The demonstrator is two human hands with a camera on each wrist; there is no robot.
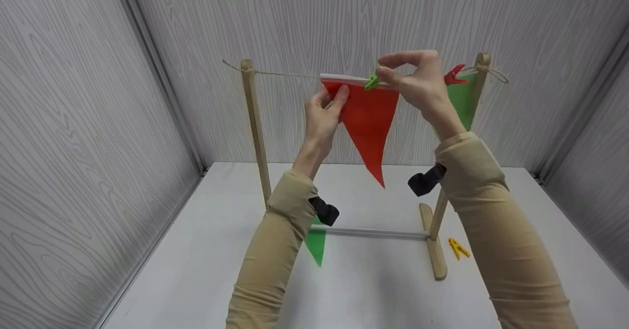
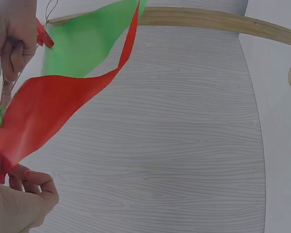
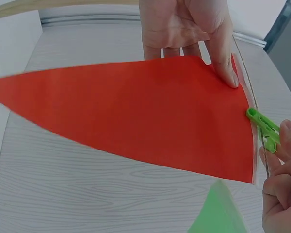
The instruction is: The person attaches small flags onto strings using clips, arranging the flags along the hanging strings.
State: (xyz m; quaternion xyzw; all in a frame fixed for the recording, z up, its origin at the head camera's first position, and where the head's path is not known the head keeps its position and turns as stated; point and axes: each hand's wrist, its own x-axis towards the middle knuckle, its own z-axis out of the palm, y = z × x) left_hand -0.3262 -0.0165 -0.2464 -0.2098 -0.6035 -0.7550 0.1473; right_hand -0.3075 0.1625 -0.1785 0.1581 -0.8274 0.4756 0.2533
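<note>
A red triangular pennant (image 1: 368, 117) with a white top edge hangs at the string (image 1: 290, 74), its tip pointing down. My left hand (image 1: 324, 112) pinches its upper left corner, thumb on the front and fingers behind. Between the thumb and fingers of my right hand (image 1: 417, 80) is a green clothespin (image 1: 372, 82). In the right wrist view the clothespin (image 3: 263, 127) sits across the pennant's white edge and the string, its far end lying over the edge. To the right, a red clothespin (image 1: 456, 75) is on the string at a green pennant (image 1: 461, 98), partly hidden behind my right wrist.
Two wooden posts (image 1: 255, 122) carry the string, joined low down by a pale crossbar (image 1: 373, 232). Another green pennant piece (image 1: 316, 245) shows beside my left forearm. A yellow clothespin (image 1: 458, 248) lies on the white table (image 1: 373, 289) near the right post's foot (image 1: 435, 255).
</note>
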